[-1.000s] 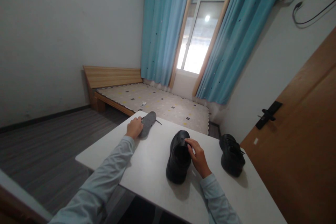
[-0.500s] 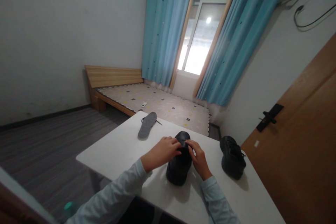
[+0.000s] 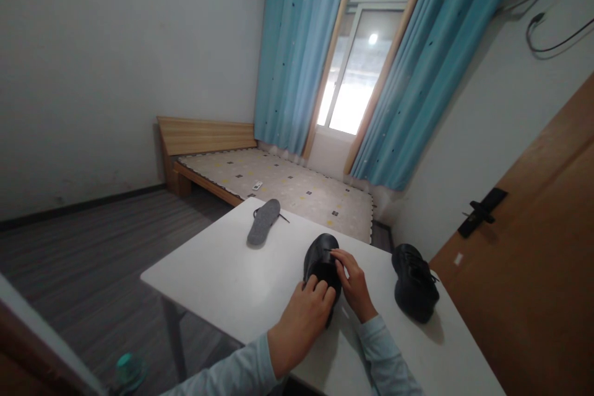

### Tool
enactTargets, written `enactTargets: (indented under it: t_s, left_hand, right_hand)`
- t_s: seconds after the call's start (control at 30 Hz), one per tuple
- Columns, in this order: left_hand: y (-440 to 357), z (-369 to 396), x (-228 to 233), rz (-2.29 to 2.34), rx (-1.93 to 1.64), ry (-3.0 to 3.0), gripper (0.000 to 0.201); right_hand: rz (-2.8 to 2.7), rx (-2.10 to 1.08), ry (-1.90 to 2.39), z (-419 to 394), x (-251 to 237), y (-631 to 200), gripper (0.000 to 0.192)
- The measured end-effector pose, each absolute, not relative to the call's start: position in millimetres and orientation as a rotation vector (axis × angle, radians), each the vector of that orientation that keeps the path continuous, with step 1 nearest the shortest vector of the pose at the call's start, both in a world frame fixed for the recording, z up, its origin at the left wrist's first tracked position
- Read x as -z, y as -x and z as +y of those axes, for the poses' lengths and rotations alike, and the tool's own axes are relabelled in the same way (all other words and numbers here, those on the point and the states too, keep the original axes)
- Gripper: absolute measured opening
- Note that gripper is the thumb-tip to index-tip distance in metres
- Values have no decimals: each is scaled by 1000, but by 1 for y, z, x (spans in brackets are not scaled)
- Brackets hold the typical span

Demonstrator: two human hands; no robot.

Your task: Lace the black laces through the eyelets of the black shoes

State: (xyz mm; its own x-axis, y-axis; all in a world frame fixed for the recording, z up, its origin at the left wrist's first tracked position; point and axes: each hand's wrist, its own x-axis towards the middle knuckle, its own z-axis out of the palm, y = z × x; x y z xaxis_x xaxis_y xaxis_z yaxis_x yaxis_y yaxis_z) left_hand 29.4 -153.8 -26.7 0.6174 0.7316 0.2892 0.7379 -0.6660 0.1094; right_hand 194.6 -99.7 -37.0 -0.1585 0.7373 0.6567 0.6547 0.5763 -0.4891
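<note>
A black shoe [image 3: 321, 257] lies on the white table [image 3: 232, 272], toe pointing away from me. My left hand [image 3: 301, 322] rests on its heel end, fingers curled over the opening. My right hand [image 3: 352, 281] holds the shoe's right side, thumb and finger pinching at the tongue. A grey insole [image 3: 263, 221] lies at the table's far edge with a black lace [image 3: 282, 217] under it. A second black shoe [image 3: 414, 283] stands apart at the right of the table.
A wooden bed [image 3: 278, 179] with a patterned mattress stands beyond the table, under a window with blue curtains [image 3: 297, 55]. A wooden door [image 3: 533, 260] with a black handle is at the right. A teal bottle [image 3: 127, 368] stands on the floor at lower left.
My left hand left the insole, came to the shoe and slid back to its heel end. My right hand stayed on the shoe. The view shifted slightly.
</note>
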Motion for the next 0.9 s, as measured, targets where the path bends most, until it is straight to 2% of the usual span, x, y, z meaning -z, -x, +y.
enactTargets:
  t_s: [0.37,0.53,0.67,0.8,0.9]
  left_hand:
    - [-22,-161,32,-1252,605,2833,15]
    - [-18,-162,32,-1270,616,2880,28]
    - [-15,-163,33,-1269,663,2909,29]
    - [-9,-161,29,-1252,692,2956,26]
    - [2,-155,20,-1251,715,3019,34]
  right_hand:
    - [-1741,21,1147,-107,41,-195,33]
    - [-1466,26,1382,-99,53,-202,26]
    - [-1536,-109,1496,-94,63,-206,21]
    - [-1580,-87,1540,-94,65,-206,17]
    - [-1594,-50,1570,-95,63,-206,17]
